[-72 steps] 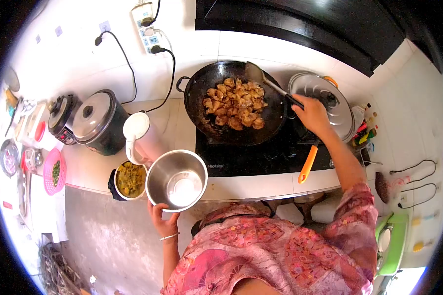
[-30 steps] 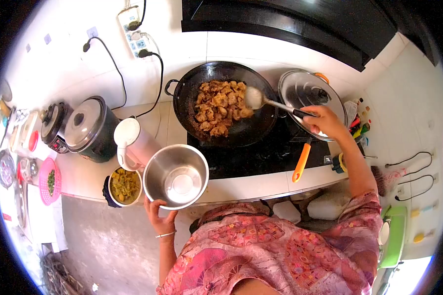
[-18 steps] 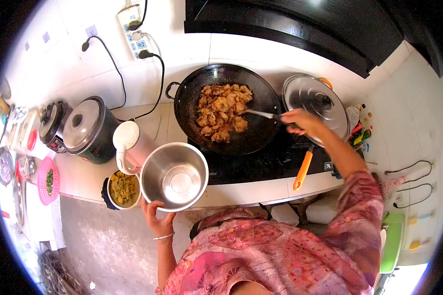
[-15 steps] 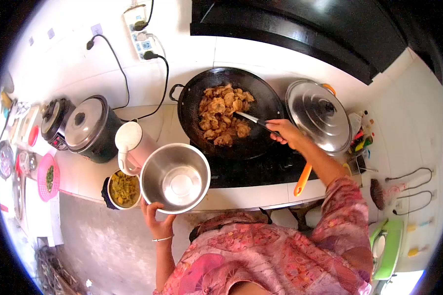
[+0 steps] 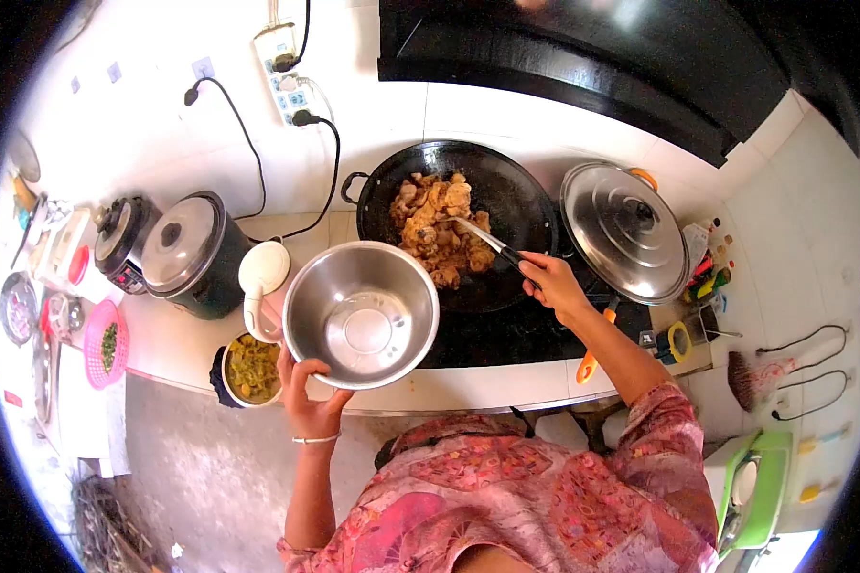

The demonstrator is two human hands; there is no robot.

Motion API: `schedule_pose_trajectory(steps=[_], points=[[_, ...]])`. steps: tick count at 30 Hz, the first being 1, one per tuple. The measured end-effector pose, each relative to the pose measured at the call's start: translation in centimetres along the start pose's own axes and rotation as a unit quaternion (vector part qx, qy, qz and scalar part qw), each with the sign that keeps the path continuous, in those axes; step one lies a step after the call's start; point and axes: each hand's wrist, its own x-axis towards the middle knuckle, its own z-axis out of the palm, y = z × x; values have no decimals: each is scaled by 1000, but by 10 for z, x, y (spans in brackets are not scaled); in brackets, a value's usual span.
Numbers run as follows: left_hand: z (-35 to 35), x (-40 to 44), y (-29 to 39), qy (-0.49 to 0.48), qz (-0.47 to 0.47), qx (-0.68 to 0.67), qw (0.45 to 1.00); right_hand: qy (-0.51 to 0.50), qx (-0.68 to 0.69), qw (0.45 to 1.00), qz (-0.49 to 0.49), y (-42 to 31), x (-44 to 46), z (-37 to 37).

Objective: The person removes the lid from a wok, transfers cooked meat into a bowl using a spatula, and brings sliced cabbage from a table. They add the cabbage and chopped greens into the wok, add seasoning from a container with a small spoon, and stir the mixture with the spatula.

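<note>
My left hand (image 5: 311, 390) grips the lower left rim of a steel bowl (image 5: 401, 329), thumb and fingers at its edge. The bowl is tilted, nothing is seen inside it, and it overlaps the near left edge of a black wok (image 5: 511, 196). Browned chunks of food (image 5: 430, 222), looking like meat, are heaped in the wok's left half. My right hand (image 5: 552, 286) is closed around the black handle of a metal cooking utensil (image 5: 478, 232). Its head is hidden in the food.
Left of the bowl are a white jug (image 5: 265, 269), a pot of yellow-green food (image 5: 252, 371) and a lidded cooker (image 5: 201, 263). A large steel lid (image 5: 626, 229) leans right of the wok. An orange handle (image 5: 588, 363) sticks out at the counter edge. A range hood (image 5: 564, 72) hangs above.
My left hand has brought the bowl up and right, nearer the wok. The utensil has shifted, and the food lies more bunched towards the wok's left. The view has shifted slightly.
</note>
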Motion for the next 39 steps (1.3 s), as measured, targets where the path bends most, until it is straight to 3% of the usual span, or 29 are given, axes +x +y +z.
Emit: schedule_pose_trajectory(steps=[3,18,20,22,24,25,27,28,30,34,36,38,39], points=[[3,15,7,-3,46,34,998,24,-6,1000,-17,1,-10,-5],[55,73,32,-66,98,73,990,66,-24,993,-97,-64,-81,-46],[66,79,32,-69,100,66,990,62,-87,980,-167,-69,-87,-51],[78,86,33,-71,101,61,990,77,-118,976,-167,-83,-101,-47],[92,90,34,-72,72,37,994,71,-232,951,-190,-92,-111,-43],[96,94,34,-71,101,33,992,67,-232,951,-191,-90,-112,-41],[101,95,42,-68,100,27,992,86,-403,847,-335,-85,-117,-36],[103,95,46,-67,100,20,992,81,-483,821,-293,-94,-130,-28],[103,94,45,-54,115,32,991,88,-554,718,-412,-85,-130,-25],[103,91,23,-48,123,22,991,119,-526,719,-439,-79,-126,-26],[102,89,18,-46,119,5,992,148,-474,711,-498,-81,-120,-32],[95,88,30,-38,123,71,989,133,-508,699,-485,-84,-121,-34],[96,87,31,-36,123,72,989,119,-554,659,-496,-84,-121,-33]])
